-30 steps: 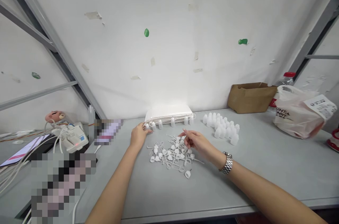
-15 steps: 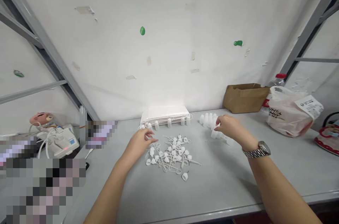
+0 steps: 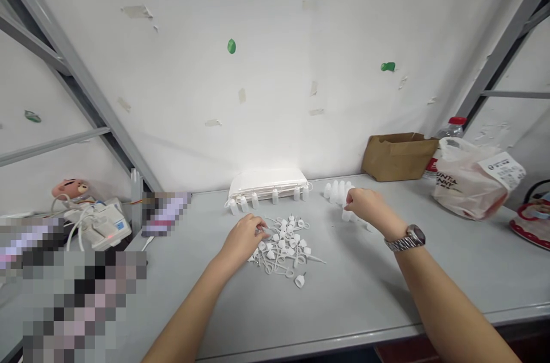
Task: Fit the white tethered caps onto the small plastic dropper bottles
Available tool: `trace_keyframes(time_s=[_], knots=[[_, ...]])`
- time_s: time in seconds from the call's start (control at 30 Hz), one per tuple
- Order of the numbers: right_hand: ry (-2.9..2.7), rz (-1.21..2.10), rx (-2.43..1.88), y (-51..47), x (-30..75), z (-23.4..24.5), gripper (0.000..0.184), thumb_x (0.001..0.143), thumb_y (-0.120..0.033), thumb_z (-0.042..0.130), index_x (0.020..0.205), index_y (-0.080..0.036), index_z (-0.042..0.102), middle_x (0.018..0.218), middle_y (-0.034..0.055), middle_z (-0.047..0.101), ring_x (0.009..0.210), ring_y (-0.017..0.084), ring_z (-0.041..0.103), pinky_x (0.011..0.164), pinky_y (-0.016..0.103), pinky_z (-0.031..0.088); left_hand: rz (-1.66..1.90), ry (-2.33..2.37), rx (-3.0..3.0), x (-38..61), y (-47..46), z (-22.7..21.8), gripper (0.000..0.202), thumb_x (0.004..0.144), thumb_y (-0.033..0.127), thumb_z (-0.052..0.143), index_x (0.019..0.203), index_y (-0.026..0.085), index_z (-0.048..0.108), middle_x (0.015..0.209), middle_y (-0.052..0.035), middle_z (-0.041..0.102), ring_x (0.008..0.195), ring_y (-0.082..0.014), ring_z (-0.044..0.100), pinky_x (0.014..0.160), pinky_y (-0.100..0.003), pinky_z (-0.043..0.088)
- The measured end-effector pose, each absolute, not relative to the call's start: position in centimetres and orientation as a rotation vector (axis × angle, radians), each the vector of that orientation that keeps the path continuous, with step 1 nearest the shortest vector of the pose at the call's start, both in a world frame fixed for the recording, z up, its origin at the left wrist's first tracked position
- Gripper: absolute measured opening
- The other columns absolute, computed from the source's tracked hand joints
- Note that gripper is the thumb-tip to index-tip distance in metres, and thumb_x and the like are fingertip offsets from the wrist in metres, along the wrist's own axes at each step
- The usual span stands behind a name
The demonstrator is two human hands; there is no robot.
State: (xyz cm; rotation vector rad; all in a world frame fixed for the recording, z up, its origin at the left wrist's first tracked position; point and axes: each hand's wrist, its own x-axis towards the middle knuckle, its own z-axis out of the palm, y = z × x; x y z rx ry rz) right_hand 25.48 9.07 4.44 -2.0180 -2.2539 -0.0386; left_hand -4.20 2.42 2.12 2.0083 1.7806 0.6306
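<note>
Loose white caps with looped straps [image 3: 281,248] lie in a heap in the middle of the grey table. Over the heap's left edge is my left hand [image 3: 243,240], its thumb and fingers curved and apart, with nothing visible between them. To the right, my right hand [image 3: 369,208] pinches a small translucent white bottle [image 3: 346,215] at the near side of a cluster of similar bottles [image 3: 337,192]. My palm and fingers hide part of that cluster. Several small capped bottles [image 3: 275,197] stand in a row behind the heap.
A white box-like object [image 3: 268,178] lies against the wall behind the row. At the back right are a brown cardboard box [image 3: 399,160], a red-capped bottle [image 3: 455,127] and a plastic bag [image 3: 464,185]. Cables and a white device [image 3: 105,225] sit at left.
My left hand has moved right, from beside the bottle row to the heap of caps. My right hand has shifted slightly left and stays at the bottle cluster.
</note>
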Motion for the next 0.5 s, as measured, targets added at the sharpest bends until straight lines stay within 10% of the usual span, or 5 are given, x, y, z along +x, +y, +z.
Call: trace_keyframes(time_s=[0.5], knots=[[-2.27, 0.173, -1.786, 8.1, 22.4, 4.3, 0.013, 0.075, -0.02, 0.048, 0.064, -0.016, 0.055, 0.07, 0.0057, 0.062, 0.067, 0.018, 0.055, 0.06, 0.027, 0.032, 0.535, 1.513, 2.045, -2.8, 1.5, 2.7, 0.017, 0.072, 0.036, 0.052, 0.079, 0.023, 0.062, 0.088, -0.0024, 0.057, 0.082, -0.0181, 0.053, 0.072, -0.028, 0.04]])
